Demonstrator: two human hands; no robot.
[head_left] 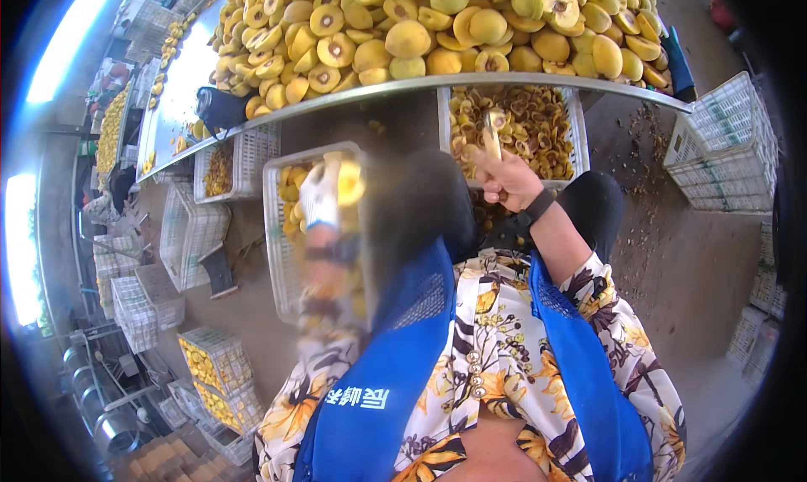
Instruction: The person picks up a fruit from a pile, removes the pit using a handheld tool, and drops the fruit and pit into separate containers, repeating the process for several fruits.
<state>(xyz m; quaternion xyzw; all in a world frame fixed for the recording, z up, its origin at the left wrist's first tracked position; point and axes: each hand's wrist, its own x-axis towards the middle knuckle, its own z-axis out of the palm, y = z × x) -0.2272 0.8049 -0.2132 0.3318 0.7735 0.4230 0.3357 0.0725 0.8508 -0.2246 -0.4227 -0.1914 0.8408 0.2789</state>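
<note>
My left hand (318, 198), in a white glove and smeared by motion, is over the left white crate (271, 255), which holds yellow fruit pieces. Against its fingers is a yellow peach half (350, 184), apparently gripped. My bare right hand (511, 181) is closed around a short pitting tool (493, 139) with a pale handle. The tool's upper end points away from me, and a brownish-centred piece of fruit shows at its tip. Below it sits another white crate (575, 133), full of curved, brownish-yellow fruit scraps (538, 116). Blur hides the left fingers' exact hold.
Halved peaches (408, 41) are heaped on a metal-edged table (378, 89) ahead. A dark object (220, 110) lies at its left edge. White crates (727, 150) stand at right, others (192, 234) at left. Dark scraps (643, 146) litter the floor. My knees flank the scrap crate.
</note>
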